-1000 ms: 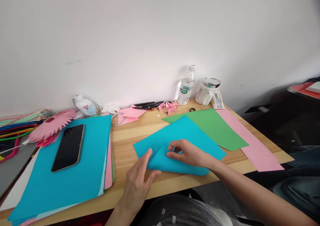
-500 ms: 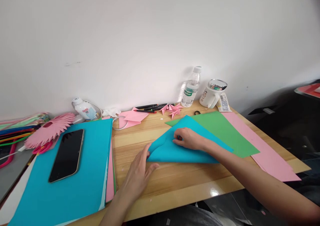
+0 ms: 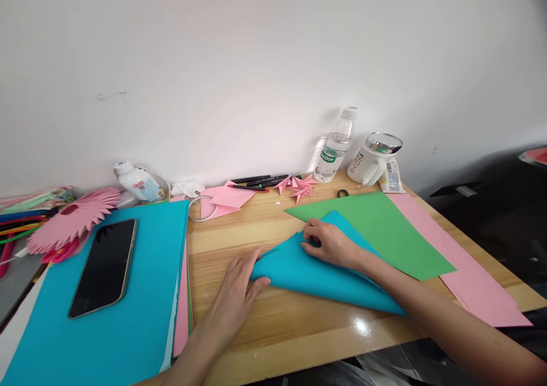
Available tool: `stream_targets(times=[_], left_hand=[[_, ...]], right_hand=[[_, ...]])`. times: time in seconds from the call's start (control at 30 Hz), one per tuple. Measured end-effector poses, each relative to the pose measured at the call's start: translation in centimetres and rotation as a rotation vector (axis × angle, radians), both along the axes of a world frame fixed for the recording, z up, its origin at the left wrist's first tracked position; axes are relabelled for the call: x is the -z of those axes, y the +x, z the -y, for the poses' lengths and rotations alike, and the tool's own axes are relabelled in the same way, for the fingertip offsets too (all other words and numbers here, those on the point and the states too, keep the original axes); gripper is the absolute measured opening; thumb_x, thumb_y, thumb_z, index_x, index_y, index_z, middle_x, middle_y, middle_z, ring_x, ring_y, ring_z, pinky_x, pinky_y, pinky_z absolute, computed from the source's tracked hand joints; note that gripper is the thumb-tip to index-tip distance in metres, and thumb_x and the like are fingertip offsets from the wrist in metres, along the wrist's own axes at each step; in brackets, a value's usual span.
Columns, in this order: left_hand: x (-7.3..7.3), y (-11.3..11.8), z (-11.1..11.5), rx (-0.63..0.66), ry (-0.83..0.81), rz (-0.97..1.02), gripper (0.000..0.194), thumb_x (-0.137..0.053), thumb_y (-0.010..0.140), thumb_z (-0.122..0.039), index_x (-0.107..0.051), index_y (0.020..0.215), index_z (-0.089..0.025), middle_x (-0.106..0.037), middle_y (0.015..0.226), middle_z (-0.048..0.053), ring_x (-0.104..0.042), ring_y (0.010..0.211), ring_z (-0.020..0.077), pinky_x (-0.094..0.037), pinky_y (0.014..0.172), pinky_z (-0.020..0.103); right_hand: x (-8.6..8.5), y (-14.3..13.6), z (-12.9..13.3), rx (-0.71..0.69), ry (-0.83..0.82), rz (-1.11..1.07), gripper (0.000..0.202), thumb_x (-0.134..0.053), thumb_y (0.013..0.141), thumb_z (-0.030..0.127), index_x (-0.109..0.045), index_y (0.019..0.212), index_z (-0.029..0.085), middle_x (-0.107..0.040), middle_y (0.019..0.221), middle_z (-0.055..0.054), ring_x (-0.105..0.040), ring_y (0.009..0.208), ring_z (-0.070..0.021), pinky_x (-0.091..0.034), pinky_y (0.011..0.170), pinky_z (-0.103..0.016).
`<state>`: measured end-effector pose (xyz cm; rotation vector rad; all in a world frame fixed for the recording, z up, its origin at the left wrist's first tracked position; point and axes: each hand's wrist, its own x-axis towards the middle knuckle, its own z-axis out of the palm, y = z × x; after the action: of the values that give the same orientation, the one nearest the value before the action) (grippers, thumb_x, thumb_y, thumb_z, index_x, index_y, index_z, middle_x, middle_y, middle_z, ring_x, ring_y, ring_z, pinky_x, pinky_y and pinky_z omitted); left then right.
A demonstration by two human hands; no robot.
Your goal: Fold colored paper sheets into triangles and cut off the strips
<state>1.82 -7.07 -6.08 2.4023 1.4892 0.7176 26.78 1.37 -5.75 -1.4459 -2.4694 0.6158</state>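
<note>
Blue sheet [image 3: 286, 269] lies folded over on the wooden table [image 3: 299, 340], directly under the right hand [image 3: 331, 243], whose curled fingers pinch the flap near its upper edge. Left hand [image 3: 237, 286] has thumb and fingers apart around the sheet's left corner, touching it. Green sheet [image 3: 397, 238] sits just beyond, partly beneath the blue; pink sheets [image 3: 482, 295] right of that. Bottle [image 3: 335, 150] and white mug [image 3: 363, 161] stand near the wall [image 3: 213, 61]. Black phone [image 3: 105, 266] rests well left.

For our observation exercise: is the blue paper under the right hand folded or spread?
Folded: the blue paper doubles over itself, its bent edge along the near side.
</note>
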Motion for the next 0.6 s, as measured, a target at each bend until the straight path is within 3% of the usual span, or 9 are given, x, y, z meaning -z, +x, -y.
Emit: stream_targets(times=[0.1, 0.2, 0.27, 0.37, 0.6], left_hand=[[0.1, 1.0, 0.7, 0.039, 0.277, -0.164, 0.039, -0.049, 0.086, -0.026, -0.047, 0.124, -0.016, -0.054, 0.127, 0.015, -0.05, 0.117, 0.0277, -0.045, 0.091, 0.046], [0.4, 2.1, 1.8, 0.202, 0.446, -0.3, 0.038, -0.051, 0.086, -0.027, -0.051, 0.121, -0.012, -0.053, 0.13, 0.013, -0.042, 0.125, 0.0287, -0.037, 0.1, 0.048], [0.8, 2.4, 2.5, 0.268, 0.454, -0.37, 0.045, -0.048, 0.086, -0.035, -0.048, 0.125, -0.012, -0.052, 0.132, 0.01, -0.04, 0.127, 0.0269, -0.035, 0.102, 0.046], [1.5, 2.2, 2.9, 0.237, 0.422, -0.447, 0.055, -0.043, 0.086, -0.045, -0.044, 0.129, -0.011, -0.048, 0.136, 0.009, -0.039, 0.128, 0.0271, -0.035, 0.102, 0.044], [2.2, 1.6, 3.3, 0.15, 0.365, -0.463, 0.057, -0.042, 0.087, -0.044, -0.04, 0.133, -0.011, -0.044, 0.138, 0.012, -0.034, 0.13, 0.0295, -0.034, 0.101, 0.048]], right_hand=[[0.7, 0.6, 0.2, 0.024, -0.003, -0.097, 0.01, -0.05, 0.077, 0.024, -0.05, 0.069, 0.018, -0.056, 0.091, -0.007, -0.051, 0.064, -0.0134, -0.042, 0.062, -0.027], [1.0, 1.0, 0.0, 0.015, -0.009, -0.183, 0.013, -0.051, 0.076, 0.024, -0.047, 0.065, 0.019, -0.055, 0.09, -0.006, -0.048, 0.062, -0.0119, -0.043, 0.06, -0.026], [1.0, 1.2, -0.3, -0.001, -0.028, -0.228, 0.014, -0.052, 0.075, 0.024, -0.045, 0.064, 0.019, -0.055, 0.088, -0.005, -0.047, 0.06, -0.0108, -0.042, 0.058, -0.025], [1.0, 1.5, -0.9, -0.017, -0.082, -0.28, 0.017, -0.053, 0.075, 0.023, -0.043, 0.062, 0.019, -0.056, 0.086, -0.004, -0.045, 0.057, -0.0091, -0.041, 0.056, -0.024], [1.6, 2.6, -1.5, -0.015, -0.209, -0.413, 0.017, -0.056, 0.073, 0.022, -0.043, 0.064, 0.018, -0.054, 0.091, -0.004, -0.041, 0.056, -0.0067, -0.039, 0.052, -0.021]])
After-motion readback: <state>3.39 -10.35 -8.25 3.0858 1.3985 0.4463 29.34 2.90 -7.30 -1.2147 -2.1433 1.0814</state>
